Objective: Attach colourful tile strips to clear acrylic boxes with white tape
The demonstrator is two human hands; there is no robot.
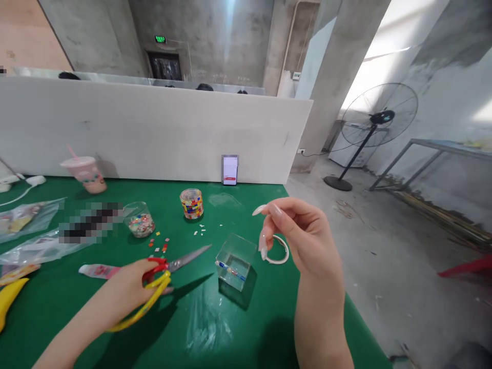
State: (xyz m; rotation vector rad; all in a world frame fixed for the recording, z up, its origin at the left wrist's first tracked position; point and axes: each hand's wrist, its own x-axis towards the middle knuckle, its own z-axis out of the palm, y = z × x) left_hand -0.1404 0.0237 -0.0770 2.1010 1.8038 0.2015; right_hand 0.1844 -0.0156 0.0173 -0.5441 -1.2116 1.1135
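My left hand (130, 284) grips scissors (189, 258) with red and yellow handles, blades pointing right over the table. My right hand (303, 230) is raised with thumb and fingers pinched; anything between the fingertips is too small to make out. Behind those fingers lies a white ring (286, 251), partly hidden. Between both hands stands a clear square box (246, 251) with a row of coloured pieces along its near rim. Farther back is a round holder (191, 204) covered in coloured tiles. Left of it, a clear cup (141, 225) contains small coloured pieces.
Loose chips (165, 247) lie on the green table (200, 318). A tube (98, 271), plastic bags (28, 220), a yellow object (11, 300) and a pink drink cup (86, 174) are leftward. A phone (230, 170) leans on the white partition (172, 133); a fan (380, 118) stands right.
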